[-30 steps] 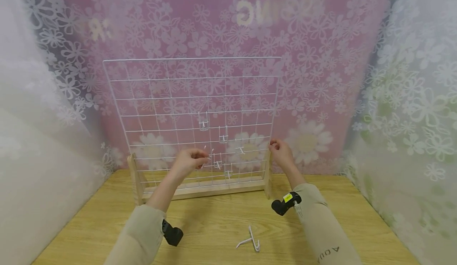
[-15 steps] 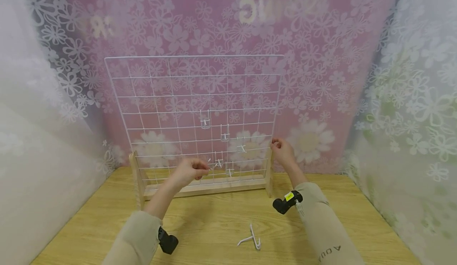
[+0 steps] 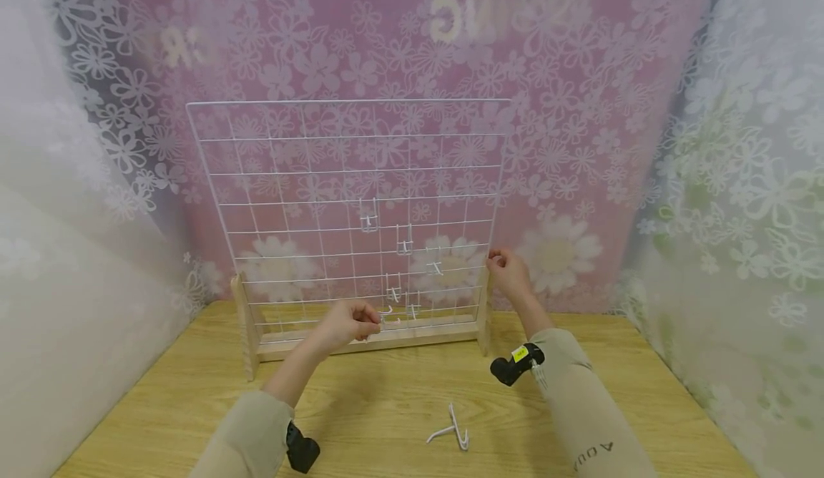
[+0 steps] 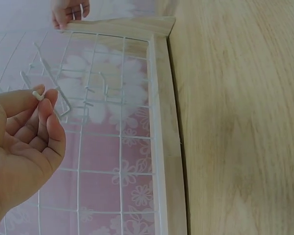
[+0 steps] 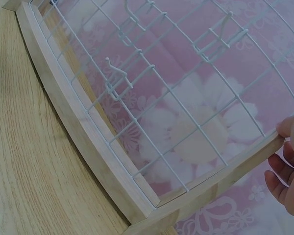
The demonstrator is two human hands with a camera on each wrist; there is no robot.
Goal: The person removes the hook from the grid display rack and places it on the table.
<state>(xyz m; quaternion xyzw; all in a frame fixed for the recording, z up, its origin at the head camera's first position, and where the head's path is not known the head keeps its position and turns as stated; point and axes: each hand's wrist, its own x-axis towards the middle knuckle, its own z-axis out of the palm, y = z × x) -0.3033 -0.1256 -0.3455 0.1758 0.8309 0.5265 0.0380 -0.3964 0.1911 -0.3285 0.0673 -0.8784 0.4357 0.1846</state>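
1. White wire makes up the little hook (image 4: 53,100) that the left hand (image 3: 344,324) is pinching between thumb and fingertips, low down in front of the grid (image 3: 290,156), near its bottom row.
2. I think the hook is very light and stiff, and thin enough to slip or spin in the fingers. The best place to hold it looks like the straight part near the bend, as the hand is doing now.
3. The right hand (image 3: 508,274) is curling its fingers round the wooden post (image 5: 225,178) at the right side of the grid and is holding it.
4. The grid is made of thin white wires crossing into squares. It is standing upright in a wooden base (image 3: 360,340) that looks smooth and pale.
5. More small white hooks (image 3: 402,242) are hanging on the grid wires near the middle and lower down.
6. Two loose hooks (image 3: 450,428) are lying on the wooden table (image 3: 161,406), well apart from the grid and close to the person.
7. Pink cloth (image 3: 579,70) with white flowers is hanging behind the grid.
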